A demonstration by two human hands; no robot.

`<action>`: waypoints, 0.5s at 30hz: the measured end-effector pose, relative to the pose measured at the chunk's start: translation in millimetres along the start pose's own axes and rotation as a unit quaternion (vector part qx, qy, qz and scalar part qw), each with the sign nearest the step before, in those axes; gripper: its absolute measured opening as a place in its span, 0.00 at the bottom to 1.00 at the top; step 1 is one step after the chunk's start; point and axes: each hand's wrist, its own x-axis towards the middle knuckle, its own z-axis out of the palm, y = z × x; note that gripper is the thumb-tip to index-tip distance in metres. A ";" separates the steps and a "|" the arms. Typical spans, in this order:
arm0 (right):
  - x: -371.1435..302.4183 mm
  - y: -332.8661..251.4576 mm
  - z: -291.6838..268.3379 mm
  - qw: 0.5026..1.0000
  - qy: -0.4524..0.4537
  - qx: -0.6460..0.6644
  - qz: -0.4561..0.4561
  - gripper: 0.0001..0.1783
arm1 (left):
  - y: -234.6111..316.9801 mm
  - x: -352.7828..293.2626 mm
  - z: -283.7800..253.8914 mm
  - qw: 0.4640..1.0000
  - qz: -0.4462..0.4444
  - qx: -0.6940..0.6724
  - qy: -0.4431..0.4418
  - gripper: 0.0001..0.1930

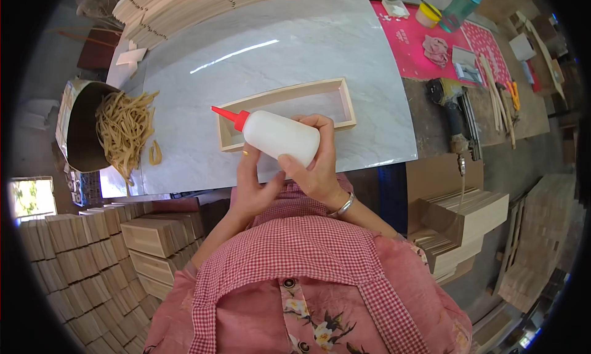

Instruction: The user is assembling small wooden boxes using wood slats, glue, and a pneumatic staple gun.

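A white squeeze bottle with a red pointed nozzle lies tilted in my right hand. The fingers and thumb wrap round its base end, and the nozzle points up and left. My left hand is just below the bottle's shoulder, thumb stretched out and apart from the raised fingers. Its fingertips meet or pass behind the bottle; their exact contact is hidden. Behind the bottle, a shallow rectangular wooden frame rests on the marble-patterned tabletop. The bottle covers part of its near side.
A tipped metal can spills rubber bands at the left. Wooden strips are stacked at the back. A pink mat holds a teal bottle and cloth. A dark power tool lies right. Wooden boxes are piled below left.
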 end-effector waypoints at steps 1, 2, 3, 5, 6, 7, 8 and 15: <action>-0.7 -0.4 -1.3 1.000 -0.014 -0.019 -0.019 0.33 | 10.6 6.7 -1.5 0.988 -0.055 -0.145 0.007 0.27; -0.9 -0.8 -2.1 0.998 -0.031 -0.036 -0.037 0.34 | 21.5 13.2 -2.4 0.952 -0.111 -0.284 0.018 0.28; -0.7 -1.4 -3.1 0.996 -0.047 -0.054 -0.055 0.34 | 29.8 19.6 -1.9 0.894 -0.165 -0.416 0.027 0.28; 1.6 -7.0 -6.8 0.991 -0.064 -0.094 -0.064 0.31 | 33.3 30.9 1.3 0.817 -0.214 -0.535 0.032 0.29; 3.3 -12.2 -12.7 0.989 -0.066 -0.117 -0.054 0.27 | 30.8 36.5 3.8 0.833 -0.203 -0.514 0.023 0.29; 8.1 -14.0 -24.0 0.990 -0.060 -0.113 -0.058 0.27 | 26.7 42.4 6.1 0.850 -0.192 -0.491 0.014 0.30; 16.7 -16.7 -39.1 0.983 -0.043 -0.160 -0.081 0.21 | 23.3 45.9 7.1 0.864 -0.180 -0.470 0.009 0.31; 87.8 -4.0 -134.3 0.908 0.055 -0.412 0.049 0.12 | 10.8 87.0 15.6 0.966 -0.112 -0.225 -0.059 0.37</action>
